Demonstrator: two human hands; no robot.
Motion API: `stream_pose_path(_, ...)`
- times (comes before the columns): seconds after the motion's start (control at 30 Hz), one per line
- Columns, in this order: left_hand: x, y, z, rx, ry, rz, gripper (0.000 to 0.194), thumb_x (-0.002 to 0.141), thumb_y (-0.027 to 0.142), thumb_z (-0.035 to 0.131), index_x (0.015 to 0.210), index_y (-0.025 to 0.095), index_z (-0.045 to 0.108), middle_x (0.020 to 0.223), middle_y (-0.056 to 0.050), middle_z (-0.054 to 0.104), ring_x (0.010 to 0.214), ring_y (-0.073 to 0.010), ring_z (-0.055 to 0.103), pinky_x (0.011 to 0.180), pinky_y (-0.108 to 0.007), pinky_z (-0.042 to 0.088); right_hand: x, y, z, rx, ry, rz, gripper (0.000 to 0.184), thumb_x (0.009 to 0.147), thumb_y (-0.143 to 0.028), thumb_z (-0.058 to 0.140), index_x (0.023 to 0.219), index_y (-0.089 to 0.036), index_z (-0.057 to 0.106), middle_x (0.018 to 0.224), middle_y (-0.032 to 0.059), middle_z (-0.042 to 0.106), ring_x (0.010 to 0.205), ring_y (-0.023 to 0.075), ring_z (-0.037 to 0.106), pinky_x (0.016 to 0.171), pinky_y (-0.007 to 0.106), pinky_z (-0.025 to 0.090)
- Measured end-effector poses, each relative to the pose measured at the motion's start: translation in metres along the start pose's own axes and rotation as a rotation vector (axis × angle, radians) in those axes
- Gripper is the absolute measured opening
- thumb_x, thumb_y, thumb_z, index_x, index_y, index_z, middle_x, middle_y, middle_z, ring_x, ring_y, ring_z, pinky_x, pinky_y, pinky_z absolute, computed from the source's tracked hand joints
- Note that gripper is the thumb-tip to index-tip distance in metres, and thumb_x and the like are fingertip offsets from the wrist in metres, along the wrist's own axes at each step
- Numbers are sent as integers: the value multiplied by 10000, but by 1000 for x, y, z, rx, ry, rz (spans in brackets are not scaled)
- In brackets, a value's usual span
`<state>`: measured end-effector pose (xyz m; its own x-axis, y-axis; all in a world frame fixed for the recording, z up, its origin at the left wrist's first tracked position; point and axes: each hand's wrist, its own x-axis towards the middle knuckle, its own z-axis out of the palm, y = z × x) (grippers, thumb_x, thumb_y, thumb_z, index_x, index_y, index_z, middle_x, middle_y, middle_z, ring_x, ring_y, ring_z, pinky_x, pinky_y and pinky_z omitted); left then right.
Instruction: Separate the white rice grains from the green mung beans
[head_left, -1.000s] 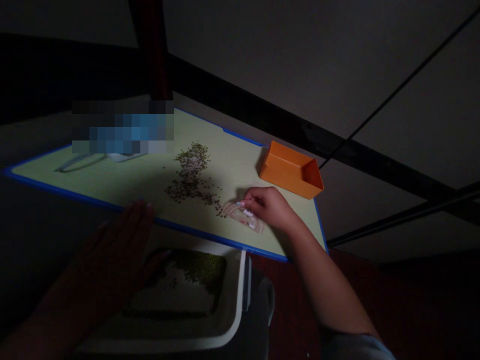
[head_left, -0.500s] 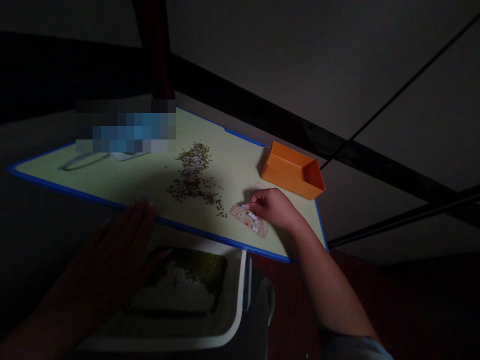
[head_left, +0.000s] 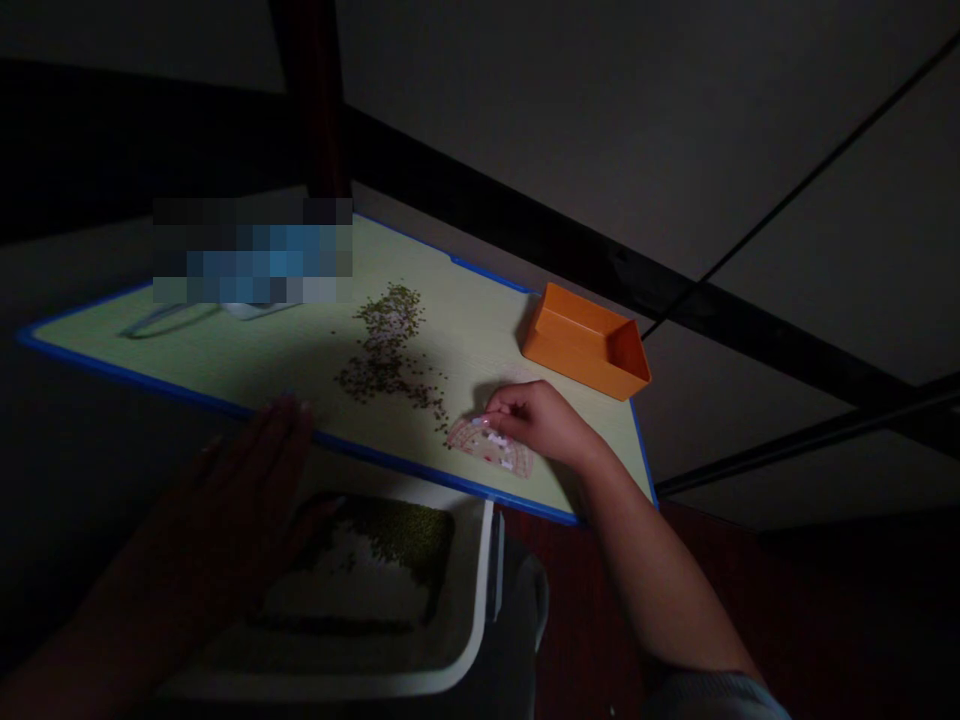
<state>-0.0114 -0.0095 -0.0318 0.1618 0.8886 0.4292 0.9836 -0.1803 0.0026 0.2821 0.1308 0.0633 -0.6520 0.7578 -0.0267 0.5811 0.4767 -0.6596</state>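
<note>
My right hand [head_left: 541,420] is closed in a pinch on a clear semicircular protractor [head_left: 491,452] with reddish markings, which lies low against the pale board [head_left: 255,360]. Just left of the protractor's edge is a loose scatter of small green and dark grains [head_left: 386,345], trailing toward it. My left hand [head_left: 240,490] is in shadow, its fingers stretched out at the board's near blue edge. Under that hand stands a white-rimmed tub [head_left: 469,640] holding many similar grains [head_left: 412,535]; the hand hides the tub's left part.
An orange open box [head_left: 581,350] stands at the board's far right corner. On the far left, a blurred-out patch covers a bluish thing, and a thin handle-like piece [head_left: 169,318] sticks out from it. A wall with dark trim runs behind the board.
My right hand has shifted slightly left with the protractor, which has turned a little and now reaches the nearest grains. My left hand stays in place.
</note>
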Motion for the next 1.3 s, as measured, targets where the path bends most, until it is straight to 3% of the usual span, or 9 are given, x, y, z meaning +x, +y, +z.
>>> stream_pose_path(0.3, 2, -2, 1, 22, 13, 37, 782, 895, 529, 255, 1516, 139, -16, 1592, -249, 242, 1453, -401, 299, 1074, -618, 370, 0, -1, 1, 32, -5, -6, 205, 878, -268, 613, 701, -165, 590, 602, -43, 557, 559, 70, 452, 590, 253, 295)
stream_pose_path(0.6, 2, 3, -4, 1, -2, 8, 786, 887, 543, 258, 1516, 166, -25, 1619, -205, 191, 1468, -380, 272, 1112, -613, 340, -1, -3, 1, -9, -12, -9, 215, 888, -279, 609, 704, -167, 596, 602, -47, 549, 564, 69, 440, 599, 258, 291)
stream_pose_path(0.93, 1, 1, -3, -11, -4, -21, 805, 878, 587, 252, 1518, 166, 9, 1599, -211, 258, 1460, -363, 301, 1113, -588, 352, 1, -6, 6, -56, 21, 9, 207, 881, -272, 621, 705, -164, 609, 614, -41, 553, 575, 72, 429, 597, 257, 266)
stream_pose_path(1.3, 3, 3, -5, 8, 12, 24, 753, 900, 523, 216, 1514, 158, -23, 1601, -229, 227, 1454, -391, 298, 1081, -620, 365, 0, -3, 2, -113, 70, 45, 201, 866, -248, 632, 687, -160, 611, 607, -35, 559, 564, 73, 423, 578, 258, 247)
